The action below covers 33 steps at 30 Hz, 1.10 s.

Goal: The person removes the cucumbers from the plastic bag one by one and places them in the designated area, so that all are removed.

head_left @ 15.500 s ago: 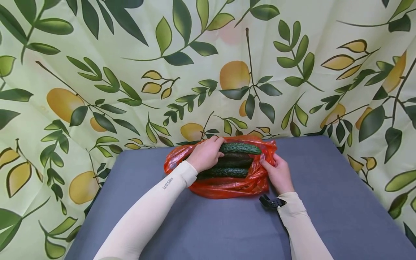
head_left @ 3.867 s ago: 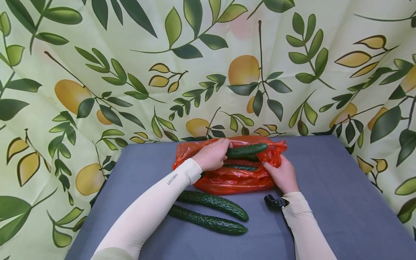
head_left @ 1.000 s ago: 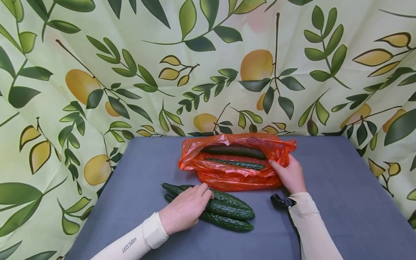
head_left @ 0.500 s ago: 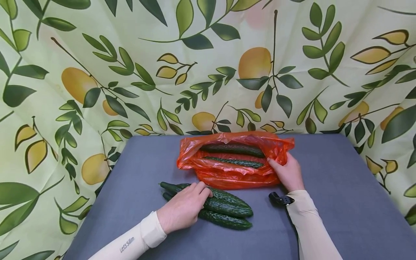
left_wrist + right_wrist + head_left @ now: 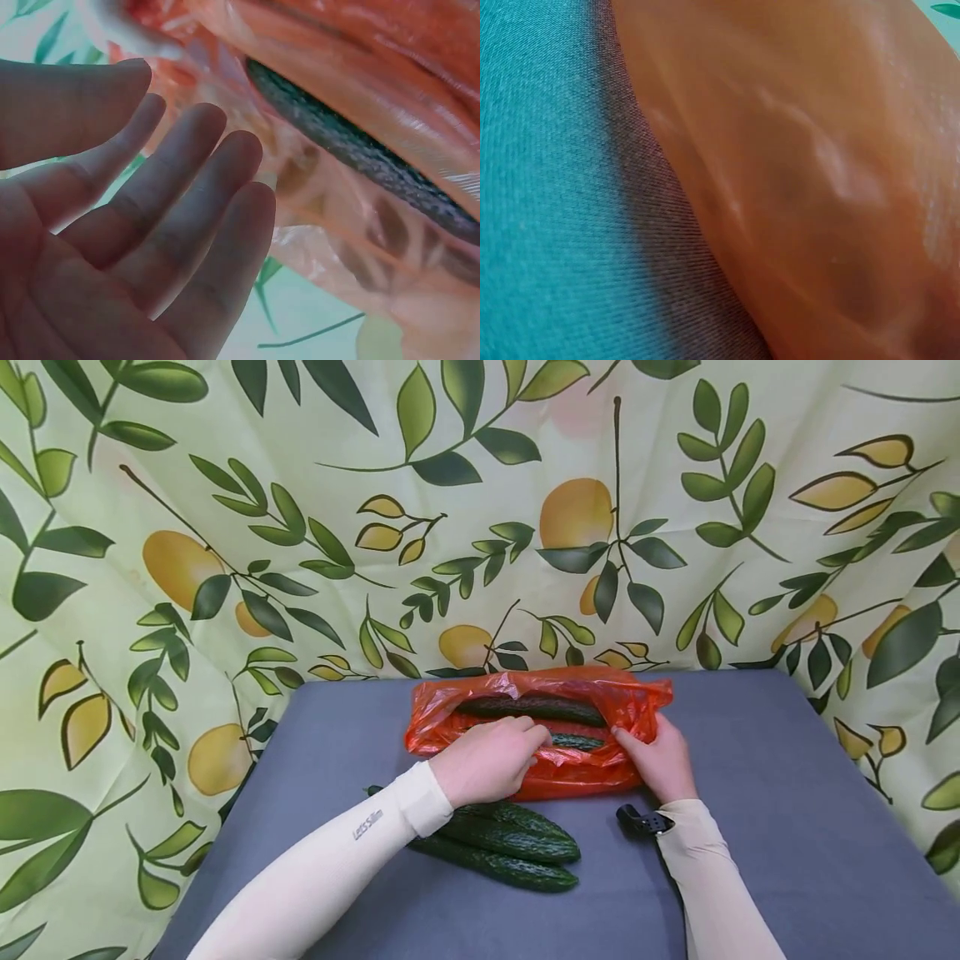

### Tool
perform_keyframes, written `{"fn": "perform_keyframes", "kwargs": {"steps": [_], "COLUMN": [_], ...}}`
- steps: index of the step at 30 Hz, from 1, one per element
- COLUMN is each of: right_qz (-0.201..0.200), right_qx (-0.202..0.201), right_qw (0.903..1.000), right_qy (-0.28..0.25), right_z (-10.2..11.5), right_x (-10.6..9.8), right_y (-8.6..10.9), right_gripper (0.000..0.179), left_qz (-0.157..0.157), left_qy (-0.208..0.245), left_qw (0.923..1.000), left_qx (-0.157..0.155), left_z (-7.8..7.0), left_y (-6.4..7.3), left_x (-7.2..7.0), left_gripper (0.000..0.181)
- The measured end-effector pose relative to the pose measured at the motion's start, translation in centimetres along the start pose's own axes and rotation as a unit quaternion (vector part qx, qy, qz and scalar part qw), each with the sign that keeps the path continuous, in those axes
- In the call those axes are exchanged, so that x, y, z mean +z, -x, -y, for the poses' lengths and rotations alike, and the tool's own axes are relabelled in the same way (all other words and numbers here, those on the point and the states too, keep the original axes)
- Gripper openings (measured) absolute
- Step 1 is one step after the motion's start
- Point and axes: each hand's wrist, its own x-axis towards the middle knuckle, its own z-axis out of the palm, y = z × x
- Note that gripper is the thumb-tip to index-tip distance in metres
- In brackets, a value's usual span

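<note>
My left hand (image 5: 495, 758) is over the front of the mouth of a red plastic bag (image 5: 577, 785). In the left wrist view its fingers (image 5: 225, 240) are loosely bent, apart, with nothing between them. Inside the bag lie a dark cucumber (image 5: 536, 706) at the back and another cucumber (image 5: 576, 742) in front, partly covered by my left hand and the plastic. At the bag's right end my right hand (image 5: 662, 760) pinches the rim, thumb on the near side. The right wrist view shows only orange-red plastic (image 5: 817, 187) and cloth.
Three cucumbers (image 5: 517, 842) lie side by side in front of the bag, partly hidden by my left forearm. A grey-blue cloth covers the table (image 5: 787, 827). A leaf-and-fruit patterned curtain (image 5: 480, 568) rises behind the table.
Several cucumbers lay in the bag at first; three came out onto the table. My left hand has just left the third and moved up and right to the bag. My right hand keeps holding the rim.
</note>
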Motion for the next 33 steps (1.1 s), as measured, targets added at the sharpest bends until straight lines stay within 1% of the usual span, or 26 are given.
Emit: {"fn": "perform_keyframes", "kwargs": {"steps": [4,7,9,12,15,17,21,24,27,33], "right_qz": [0.002,0.003,0.002,0.001,0.001,0.001,0.004,0.006,0.008,0.004], "right_qx": [0.0,-0.003,-0.004,-0.007,-0.008,-0.009,-0.009,-0.006,-0.004,-0.001], "right_qw": [1.0,1.0,1.0,1.0,0.9999,0.9999,0.9999,0.9999,0.9999,0.9999], "right_qy": [-0.001,-0.004,-0.006,-0.006,-0.008,-0.009,-0.011,-0.013,-0.015,-0.016], "right_z": [0.0,0.1,0.2,0.3,0.3,0.3,0.3,0.2,0.1,-0.2], "right_x": [0.2,0.2,0.3,0.3,0.3,0.3,0.3,0.3,0.2,0.1], "right_y": [-0.1,-0.2,-0.2,-0.3,-0.3,-0.3,-0.3,-0.3,-0.3,-0.2], "right_gripper": [0.058,0.059,0.059,0.057,0.057,0.057,0.058,0.059,0.059,0.059], "left_qz": [0.023,0.045,0.06,0.077,0.091,0.102,0.126,0.138,0.144,0.138], "left_qy": [0.002,0.0,-0.007,-0.011,-0.008,-0.001,0.004,0.004,0.003,-0.015], "left_qw": [0.9994,0.998,0.9968,0.995,0.9934,0.9916,0.9873,0.985,0.9839,0.9853], "left_qx": [-0.025,-0.044,-0.053,-0.062,-0.071,-0.08,-0.097,-0.103,-0.106,-0.1], "left_z": [0.7,1.5,2.0,2.7,3.2,3.5,3.7,3.9,3.9,3.7], "left_y": [-3.4,-5.5,-6.4,-7.4,-8.0,-8.3,-8.7,-9.0,-9.2,-9.4], "left_x": [0.2,0.9,1.4,2.5,3.4,3.8,4.5,5.2,5.7,6.4], "left_gripper": [0.024,0.025,0.022,0.016,0.015,0.018,0.024,0.022,0.021,0.023]}}
